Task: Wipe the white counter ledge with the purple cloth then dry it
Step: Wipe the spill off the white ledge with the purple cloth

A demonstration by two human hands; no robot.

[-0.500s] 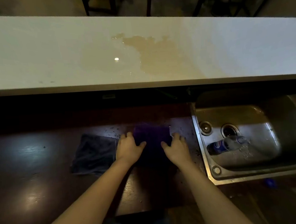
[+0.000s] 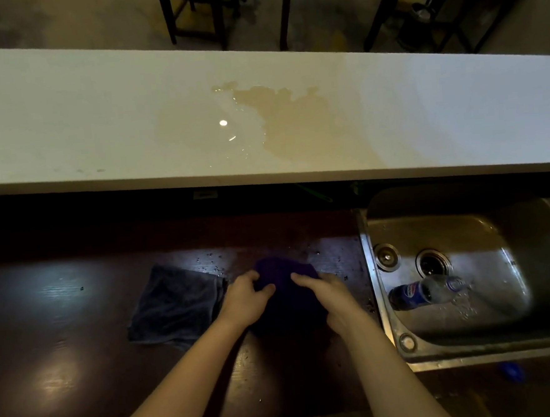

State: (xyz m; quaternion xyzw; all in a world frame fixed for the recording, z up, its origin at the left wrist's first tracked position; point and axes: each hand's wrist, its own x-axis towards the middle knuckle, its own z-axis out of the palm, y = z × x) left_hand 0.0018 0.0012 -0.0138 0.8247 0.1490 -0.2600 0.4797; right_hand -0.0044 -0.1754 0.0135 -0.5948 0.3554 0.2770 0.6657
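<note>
Both hands, left hand (image 2: 245,300) and right hand (image 2: 330,297), grip the purple cloth (image 2: 287,293) on the dark counter (image 2: 64,337); grey towel (image 2: 176,304) just left. Far: white ledge (image 2: 98,123) with brownish spill (image 2: 287,119).

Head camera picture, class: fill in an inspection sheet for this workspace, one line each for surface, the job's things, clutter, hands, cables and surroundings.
Surface: white counter ledge carries a brownish spill, unwiped; dark lower counter has scattered droplets.
Job's things: purple cloth lies bunched on the lower counter; grey cloth lies flat to its left.
Clutter: plastic bottle lies on its side in the steel sink.
Hands: left hand and right hand both grip the purple cloth.
Cables: nothing seen.
Surroundings: dark chair legs stand on the floor beyond the ledge.
</note>
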